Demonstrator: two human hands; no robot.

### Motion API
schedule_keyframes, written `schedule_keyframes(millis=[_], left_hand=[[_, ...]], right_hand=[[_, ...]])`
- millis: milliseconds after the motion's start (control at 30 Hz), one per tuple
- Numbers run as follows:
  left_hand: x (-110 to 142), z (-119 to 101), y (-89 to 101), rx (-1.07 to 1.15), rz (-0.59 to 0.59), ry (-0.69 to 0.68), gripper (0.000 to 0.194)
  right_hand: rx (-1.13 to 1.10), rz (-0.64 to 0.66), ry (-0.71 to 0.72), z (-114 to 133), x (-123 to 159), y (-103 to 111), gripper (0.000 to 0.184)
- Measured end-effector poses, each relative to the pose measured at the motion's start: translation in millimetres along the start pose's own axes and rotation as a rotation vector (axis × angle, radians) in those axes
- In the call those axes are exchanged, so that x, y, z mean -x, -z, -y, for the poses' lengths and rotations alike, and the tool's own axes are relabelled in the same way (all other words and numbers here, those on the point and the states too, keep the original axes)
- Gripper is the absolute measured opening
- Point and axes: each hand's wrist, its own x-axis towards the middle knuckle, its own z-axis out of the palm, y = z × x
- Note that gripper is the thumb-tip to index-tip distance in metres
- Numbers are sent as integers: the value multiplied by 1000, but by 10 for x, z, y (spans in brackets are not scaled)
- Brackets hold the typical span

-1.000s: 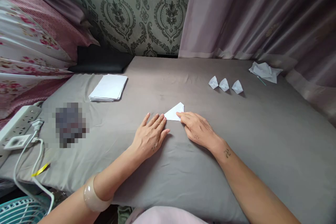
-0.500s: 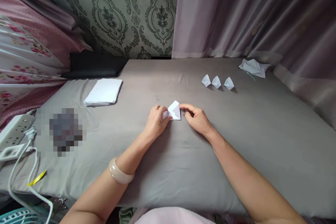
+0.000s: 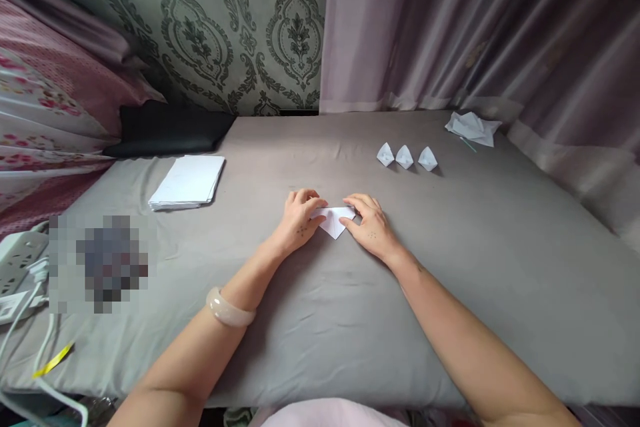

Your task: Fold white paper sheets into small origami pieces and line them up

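Observation:
A small folded piece of white paper (image 3: 336, 221) is between my two hands, its long edge away from me and a point toward me. My left hand (image 3: 302, 219) grips its left end between thumb and fingers. At the right end, my right hand (image 3: 369, 223) pinches the paper the same way. Beyond the right hand, three small folded paper shapes (image 3: 405, 157) stand in a row. A stack of white paper sheets (image 3: 189, 180) lies to the left.
At the far right are crumpled white papers (image 3: 473, 127) and a thin green stick (image 3: 469, 144). A black item (image 3: 173, 128) lies at the back left. On the left edge are a power strip (image 3: 19, 257) with cables and a blurred patch (image 3: 111, 263). Grey cloth (image 3: 500, 267) covers the surface.
The paper has turned, so a point now faces me. My right hand has closed on its right end, where before it only touched the edge. The view has shifted slightly.

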Motion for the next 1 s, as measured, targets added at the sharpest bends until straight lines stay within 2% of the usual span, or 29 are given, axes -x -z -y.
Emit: schedule_keyframes(millis=[67,167,300,400,500,600,667,767,1000], left_hand=[[70,-56,5,-115,2,-101,23],[175,-224,5,-185,180,-205,27],[281,-492,-42,-320,238,-83,25],[304,-574,-76,-319,238,-48,25],[284,-513,-84,-216,177,-17,25],[261,-379,-92,-134,74,14,13],[249,-292,-103,-104,28,43,26],[228,-208,-113,-63,42,93,51],[175,-203,-87,-24,76,123,51]], right_hand=[[19,-1,19,8,5,-2,35],[48,2,34,18,11,-6,33],[63,25,54,17,14,-4,32],[68,28,53,14,5,-7,31],[97,25,35,20,-17,-10,29],[105,32,38,29,-34,3,30],[100,40,47,32,-32,20,31],[100,46,39,33,-14,43,31],[89,51,41,40,5,51,32]])
